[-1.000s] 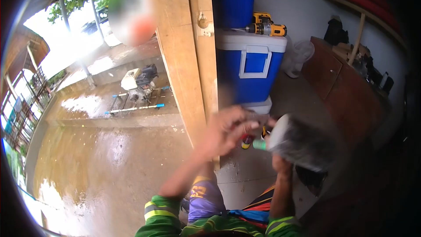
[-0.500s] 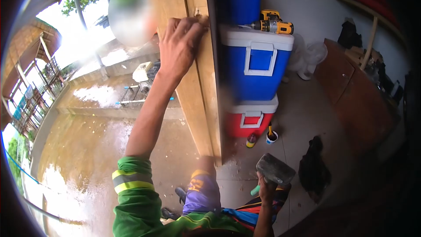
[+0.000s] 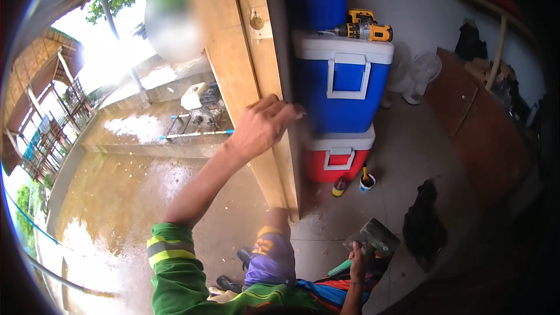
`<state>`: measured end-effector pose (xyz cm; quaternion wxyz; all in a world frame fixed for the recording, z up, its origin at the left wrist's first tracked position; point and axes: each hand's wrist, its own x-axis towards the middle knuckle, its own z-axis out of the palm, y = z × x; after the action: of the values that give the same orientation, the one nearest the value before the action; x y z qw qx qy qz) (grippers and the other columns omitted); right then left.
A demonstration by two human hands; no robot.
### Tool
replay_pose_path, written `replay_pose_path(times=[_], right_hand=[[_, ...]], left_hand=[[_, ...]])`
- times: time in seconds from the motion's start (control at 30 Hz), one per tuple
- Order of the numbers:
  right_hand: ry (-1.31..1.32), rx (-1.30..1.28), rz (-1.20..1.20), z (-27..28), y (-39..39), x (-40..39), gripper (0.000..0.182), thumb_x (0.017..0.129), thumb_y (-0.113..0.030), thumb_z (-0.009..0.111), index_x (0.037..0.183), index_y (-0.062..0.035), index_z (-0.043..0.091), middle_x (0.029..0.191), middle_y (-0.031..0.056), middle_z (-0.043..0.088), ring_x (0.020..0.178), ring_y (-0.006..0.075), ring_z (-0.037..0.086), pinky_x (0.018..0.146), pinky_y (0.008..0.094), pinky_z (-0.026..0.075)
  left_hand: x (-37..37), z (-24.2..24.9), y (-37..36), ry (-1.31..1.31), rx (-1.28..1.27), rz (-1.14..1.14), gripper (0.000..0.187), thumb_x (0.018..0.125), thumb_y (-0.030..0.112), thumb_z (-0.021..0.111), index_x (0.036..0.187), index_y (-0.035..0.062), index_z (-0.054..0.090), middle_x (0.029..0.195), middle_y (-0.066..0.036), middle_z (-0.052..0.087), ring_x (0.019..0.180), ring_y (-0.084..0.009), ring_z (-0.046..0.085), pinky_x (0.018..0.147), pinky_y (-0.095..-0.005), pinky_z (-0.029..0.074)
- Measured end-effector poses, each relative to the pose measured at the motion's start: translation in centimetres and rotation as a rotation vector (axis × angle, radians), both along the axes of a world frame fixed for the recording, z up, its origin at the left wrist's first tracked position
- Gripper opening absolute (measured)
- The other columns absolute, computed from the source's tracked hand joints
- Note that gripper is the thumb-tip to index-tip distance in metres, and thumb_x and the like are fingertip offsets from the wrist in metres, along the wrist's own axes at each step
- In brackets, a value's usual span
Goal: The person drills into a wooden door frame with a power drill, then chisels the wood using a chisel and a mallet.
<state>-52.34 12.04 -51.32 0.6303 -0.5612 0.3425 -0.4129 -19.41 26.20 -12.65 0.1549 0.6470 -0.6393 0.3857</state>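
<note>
My left hand (image 3: 265,125) is at the edge of a wooden door frame (image 3: 224,29), below a rough round hole (image 3: 256,20) cut in it. Its fingers are bent and pressed together, pointing right. Whether something small sits at the blurred fingertips is hard to make out. Low on the right, my right hand (image 3: 357,265) grips a trowel (image 3: 378,238) with a flat grey blade and a green handle. The blade is tilted above my knee, and the fingers partly cover the handle.
Right of the frame, a blue cooler (image 3: 344,102) stands on a red cooler (image 3: 338,163), with a yellow drill (image 3: 370,32) on top. A bottle (image 3: 339,186), a small tub (image 3: 366,182) and a black bag (image 3: 424,224) are on the floor. Outside on the left is wet concrete (image 3: 116,192).
My left hand has moved down the frame from the hole, which now shows uncovered. My right hand has lowered slightly and turned the trowel. The view has shifted a little.
</note>
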Motion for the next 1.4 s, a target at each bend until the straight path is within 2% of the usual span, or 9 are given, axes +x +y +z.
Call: replay_pose_path(times=[0.27,0.6,0.77,0.93,0.97,1.03,1.2,1.3,1.4], right_hand=[[-0.035,0.289,-0.023,-2.5,-0.1,-1.7,0.023,0.097,-0.024,0.069,0.086,-0.0076,0.058,0.068,-0.0011,0.052,0.058,0.0086,0.049,0.054,0.0281,0.040],[-0.035,0.415,-0.017,-3.5,0.1,-2.3,0.021,0.099,-0.029,0.068,0.096,-0.0089,0.063,0.069,-0.0025,0.049,0.059,0.0083,0.047,0.056,0.0262,0.040],[-0.017,0.297,-0.073,1.6,1.6,-1.6,0.021,0.099,-0.029,0.069,0.098,-0.0089,0.062,0.071,-0.0026,0.050,0.059,0.0084,0.048,0.056,0.0267,0.042],[-0.100,0.403,-0.091,0.1,1.5,-2.8,0.037,0.096,-0.016,0.070,0.127,-0.0057,0.054,0.073,0.0013,0.051,0.057,0.0122,0.048,0.055,0.0293,0.044],[-0.104,0.421,-0.070,0.0,1.3,-2.6,0.032,0.096,-0.017,0.070,0.122,-0.0058,0.056,0.073,0.0010,0.051,0.057,0.0117,0.048,0.055,0.0290,0.044],[-0.102,0.455,-0.029,-0.3,1.0,-2.7,0.024,0.096,-0.018,0.071,0.112,-0.0061,0.059,0.073,0.0003,0.051,0.056,0.0106,0.047,0.054,0.0284,0.043],[-0.069,0.256,0.003,3.5,1.7,0.3,0.019,0.094,-0.017,0.072,0.087,-0.0067,0.057,0.070,-0.0001,0.051,0.051,0.0094,0.046,0.048,0.0283,0.040],[-0.074,0.068,0.029,3.6,1.5,1.1,0.025,0.093,-0.015,0.072,0.078,-0.0042,0.055,0.068,0.0017,0.053,0.047,0.0105,0.047,0.042,0.0294,0.038],[-0.014,-0.117,0.056,5.5,2.4,1.7,0.026,0.093,-0.014,0.072,0.076,-0.0038,0.054,0.066,0.0013,0.053,0.047,0.0108,0.047,0.044,0.0300,0.037]], left_hand=[[1.7,8.9,2.0,-0.220,-0.500,0.182,0.041,0.078,0.004,0.075,0.116,0.0180,0.073,0.099,-0.001,0.067,0.091,-0.0244,0.061,0.072,-0.0363,0.055],[3.7,10.7,-2.2,-0.339,-0.409,0.196,0.023,0.080,0.000,0.067,0.102,0.0083,0.066,0.095,-0.007,0.065,0.094,-0.0280,0.063,0.077,-0.0404,0.055],[-6.4,0.8,-4.7,-0.274,0.309,-0.267,0.014,0.077,0.017,0.066,0.089,0.0133,0.073,0.080,0.001,0.070,0.092,-0.0251,0.065,0.089,-0.0437,0.051],[-0.8,5.9,-2.6,-0.221,-0.400,0.227,0.054,0.092,0.032,0.062,0.132,-0.0039,0.057,0.141,-0.022,0.054,0.138,-0.0420,0.044,0.114,-0.0541,0.034],[0.1,5.8,-2.4,-0.287,-0.511,0.568,0.069,0.095,0.036,0.061,0.146,-0.0079,0.046,0.156,-0.026,0.042,0.150,-0.0455,0.031,0.121,-0.0571,0.025],[1.5,3.7,-3.9,-0.153,-0.449,0.492,0.085,0.099,0.039,0.060,0.156,-0.0126,0.022,0.166,-0.032,0.016,0.155,-0.0477,0.011,0.126,-0.0566,0.012],[-2.2,0.5,-2.9,0.211,0.311,0.123,0.072,0.095,0.040,0.063,0.151,0.0000,0.045,0.154,-0.027,0.045,0.148,-0.0463,0.033,0.126,-0.0557,0.018],[-2.1,2.5,-2.5,0.090,-0.262,-0.042,0.064,0.094,0.035,0.064,0.149,0.0050,0.051,0.148,-0.027,0.051,0.145,-0.0455,0.039,0.126,-0.0573,0.018],[-1.8,3.8,-4.6,-0.142,-0.432,0.448,0.065,0.091,0.028,0.066,0.148,0.0010,0.050,0.151,-0.027,0.047,0.149,-0.0442,0.033,0.125,-0.0597,0.017]])
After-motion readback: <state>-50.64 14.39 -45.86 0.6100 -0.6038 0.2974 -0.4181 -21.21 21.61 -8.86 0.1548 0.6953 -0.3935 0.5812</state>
